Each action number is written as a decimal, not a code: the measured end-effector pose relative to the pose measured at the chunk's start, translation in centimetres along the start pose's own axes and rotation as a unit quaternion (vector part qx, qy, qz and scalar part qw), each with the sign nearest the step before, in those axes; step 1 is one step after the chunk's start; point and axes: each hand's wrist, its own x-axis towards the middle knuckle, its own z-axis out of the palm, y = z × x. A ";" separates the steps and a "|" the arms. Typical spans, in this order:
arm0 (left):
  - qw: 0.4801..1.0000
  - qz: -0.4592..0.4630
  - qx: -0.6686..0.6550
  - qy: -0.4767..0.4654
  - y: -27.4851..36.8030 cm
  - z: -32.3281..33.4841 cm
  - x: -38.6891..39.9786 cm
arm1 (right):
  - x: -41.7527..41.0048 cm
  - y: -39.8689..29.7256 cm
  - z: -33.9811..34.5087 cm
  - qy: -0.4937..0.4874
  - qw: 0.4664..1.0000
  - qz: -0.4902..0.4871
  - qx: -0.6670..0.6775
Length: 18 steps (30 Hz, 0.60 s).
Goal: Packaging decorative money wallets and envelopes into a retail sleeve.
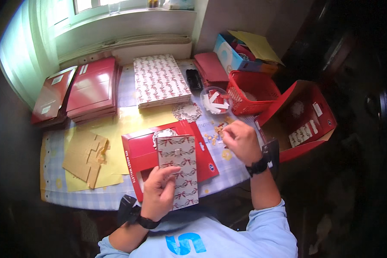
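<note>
My left hand (159, 190) lies over the left edge of a white card wallet (187, 180) printed with red bows and green sprigs. Its index finger and thumb are on the printed face; whether other fingers grip beneath is hidden. A small pale square (177, 152) sits near the wallet's top. Under the wallet is a red money-wallet package (140, 138) with a cut-out window and a hang hole. A white lace-like paper doily (164, 133) partly shows there. My right hand (243, 142), fingers curled together, is beside small tan scraps (218, 130); anything pinched is too small to tell.
Red package stacks (90, 87) stand at the back left, patterned wallets (161, 77) at the back middle. Folded cardboard (85, 158) lies left. A round tub of white strips (216, 101), a red plastic basket (251, 93), a blue box (227, 53) and an open red carton (309, 119) are right.
</note>
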 end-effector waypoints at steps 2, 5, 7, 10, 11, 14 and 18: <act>1.000 -0.004 0.012 0.004 0.1 -0.2 0.5 | 0.5 2.3 -1.3 -0.049 0.997 0.037 -0.048; 0.999 -0.007 -0.017 0.028 -0.5 -0.1 1.1 | 1.4 4.5 -2.2 -0.123 0.989 0.049 -0.066; 1.000 -0.010 -0.011 0.023 -0.7 -0.2 1.2 | 1.7 5.2 -2.4 -0.166 0.983 0.059 -0.054; 0.999 -0.021 -0.023 0.020 -1.1 -0.3 1.4 | 2.4 5.6 -2.3 -0.192 0.972 0.128 -0.047; 0.999 -0.020 -0.026 0.024 -1.3 -0.2 1.5 | 2.5 5.6 -2.3 -0.177 0.975 0.114 -0.075; 0.999 -0.019 -0.018 0.028 -1.3 -0.4 1.5 | 2.8 5.3 -2.2 -0.160 0.977 0.100 -0.101; 1.000 -0.017 -0.003 0.023 -1.2 -0.4 1.5 | 2.9 6.2 -2.0 -0.136 0.986 0.087 -0.046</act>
